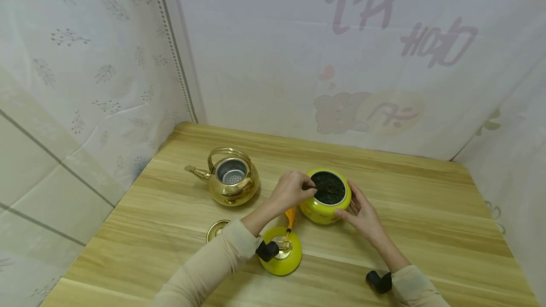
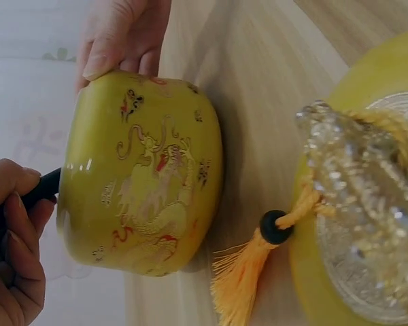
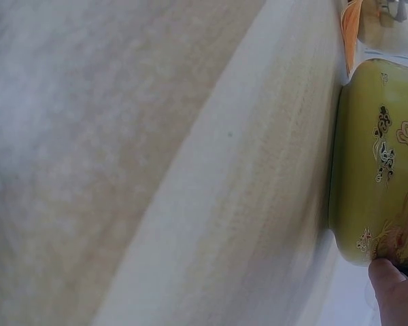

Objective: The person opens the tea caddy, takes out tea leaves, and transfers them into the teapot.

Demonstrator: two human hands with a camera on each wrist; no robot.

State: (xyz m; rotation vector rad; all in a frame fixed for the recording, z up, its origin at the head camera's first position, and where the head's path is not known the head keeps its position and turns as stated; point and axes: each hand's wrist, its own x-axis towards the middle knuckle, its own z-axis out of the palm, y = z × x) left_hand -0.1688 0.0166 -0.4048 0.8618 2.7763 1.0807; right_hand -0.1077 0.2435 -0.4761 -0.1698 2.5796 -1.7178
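Note:
My left hand [image 1: 294,189] pinches the dark handle of a slim black spoon [image 2: 41,190], whose far end dips inside the mouth of a yellow jar [image 1: 324,214]. Dark tea leaves [image 1: 330,191] fill the jar nearly to its pale rim, and they hide the spoon's tip. Gold dragon figures decorate the jar's side, as the left wrist view shows. On the jar's right side, my right hand [image 1: 362,214] holds it steady with thumb and fingers spread around the wall. The jar stands on the wooden table [image 1: 409,203].
A gold teapot [image 1: 232,191] with its strainer exposed stands to the left, spout pointing left. Nearer me lie a gold lid [image 1: 216,229], partly behind my left sleeve, and the yellow jar lid [image 1: 290,264] with an ornate knob and orange tassel [image 1: 291,216].

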